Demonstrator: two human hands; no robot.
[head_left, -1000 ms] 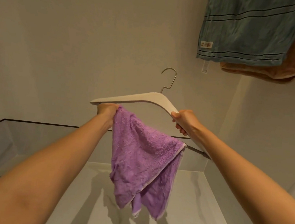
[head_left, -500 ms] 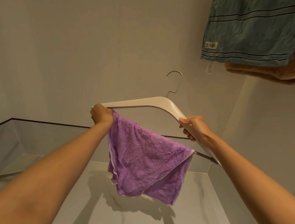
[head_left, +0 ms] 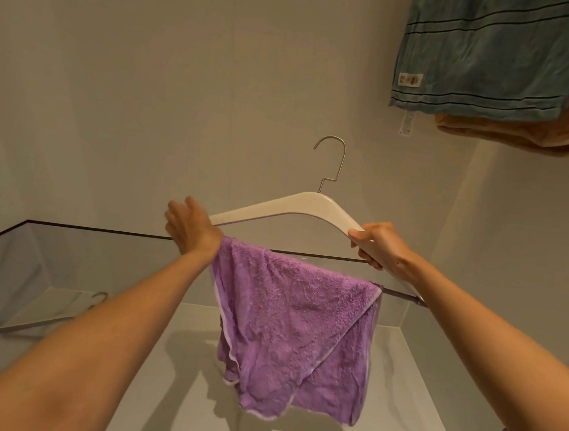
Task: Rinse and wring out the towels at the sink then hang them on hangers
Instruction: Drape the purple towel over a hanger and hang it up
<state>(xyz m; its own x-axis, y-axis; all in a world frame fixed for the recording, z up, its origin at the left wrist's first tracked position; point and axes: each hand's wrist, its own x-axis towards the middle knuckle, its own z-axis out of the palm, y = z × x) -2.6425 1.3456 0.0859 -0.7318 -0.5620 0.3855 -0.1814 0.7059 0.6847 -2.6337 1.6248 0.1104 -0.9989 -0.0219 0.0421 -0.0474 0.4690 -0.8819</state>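
While a blue towel (head_left: 490, 54) and an orange towel (head_left: 524, 133) already hang high on the far right, the purple towel (head_left: 294, 326) lies crookedly over the lower bar of the hanger (head_left: 297, 206). My right hand (head_left: 380, 244) grips the hanger's right arm. My left hand (head_left: 190, 229) is blurred at the left end, so I cannot tell its hold. The hook (head_left: 336, 158) catches nothing, so I judge straightening and hanging remain.

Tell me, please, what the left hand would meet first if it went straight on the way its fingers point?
Probably only the bare wall: the left hand, blurred, points up and away, just left of the end of the hanger. Depth to the wall is unclear.
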